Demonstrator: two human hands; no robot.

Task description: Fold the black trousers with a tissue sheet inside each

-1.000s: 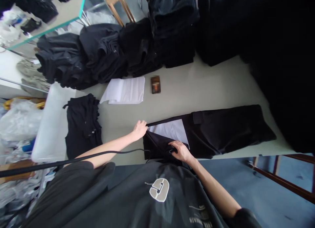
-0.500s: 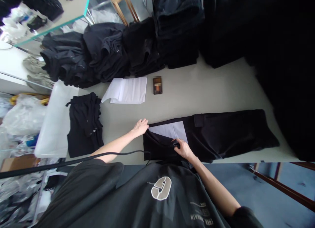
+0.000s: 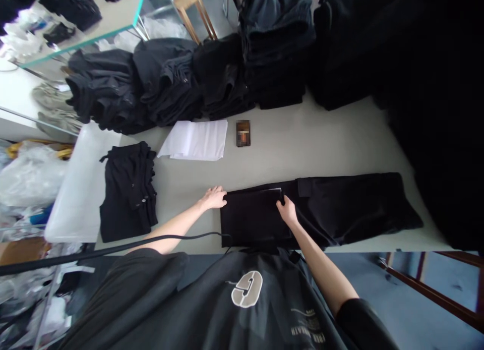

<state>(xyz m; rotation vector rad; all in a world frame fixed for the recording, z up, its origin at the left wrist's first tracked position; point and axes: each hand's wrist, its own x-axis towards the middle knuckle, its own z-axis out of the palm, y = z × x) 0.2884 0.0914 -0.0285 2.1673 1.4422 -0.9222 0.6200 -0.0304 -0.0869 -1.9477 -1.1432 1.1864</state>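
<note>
The left hand (image 3: pixel 215 197) rests flat on the black trousers' (image 3: pixel 321 211) waist corner at 9 o'clock; the right hand (image 3: pixel 287 210) pinches the folded flap. Released unevenly, the flap could slip off the white sheet (image 3: pixel 275 190) beneath, spoiling the fold on the tabletop (image 3: pixel 302 143).

A pale grey worktop (image 3: pixel 325 138) is stretching across the scene, with blue carpeted floor (image 3: pixel 416 299) lying near it. A light wooden stool (image 3: pixel 189 2) is standing far behind. A glass-edged table (image 3: pixel 113 17) is sitting at far left. Dark wooden rails (image 3: pixel 434 284) are showing at near right. Soft daylight is falling evenly.
</note>
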